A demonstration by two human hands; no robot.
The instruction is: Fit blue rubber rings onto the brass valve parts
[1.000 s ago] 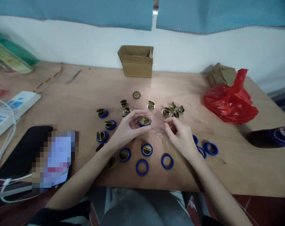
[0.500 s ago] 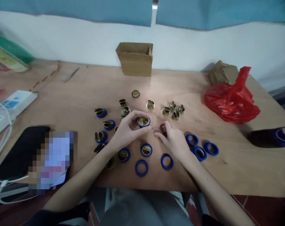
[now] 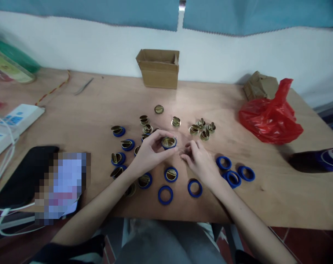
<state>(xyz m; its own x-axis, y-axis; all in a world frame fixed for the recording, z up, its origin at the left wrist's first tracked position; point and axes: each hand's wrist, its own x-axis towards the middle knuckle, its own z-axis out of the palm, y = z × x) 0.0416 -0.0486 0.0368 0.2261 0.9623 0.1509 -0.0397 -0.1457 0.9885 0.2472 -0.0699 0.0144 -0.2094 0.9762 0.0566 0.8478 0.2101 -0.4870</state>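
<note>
My left hand (image 3: 149,152) is closed around a round brass fitting with a blue ring (image 3: 169,142), gripped between thumb and fingers above the table. To its right, my right hand (image 3: 201,159) is pinched, and what lies between its fingertips is too small and blurred to name. Below the hands lie another brass fitting in a blue ring (image 3: 171,175) and two bare blue rings, a left one (image 3: 165,195) and a right one (image 3: 195,188). Several ringed fittings (image 3: 127,145) rest left of my left hand, some partly hidden by the arm.
Brass fittings without rings (image 3: 204,134) cluster beyond my right hand, and several blue rings (image 3: 246,173) lie right of it. A cardboard box (image 3: 160,76) stands by the wall. A red plastic bag (image 3: 269,119) and a dark bottle (image 3: 309,161) are at right; a black phone (image 3: 20,179) at left.
Both hands stay almost in place. The fitting in my left hand has shifted very slightly right, and my right fingertips have moved a little against each other.
</note>
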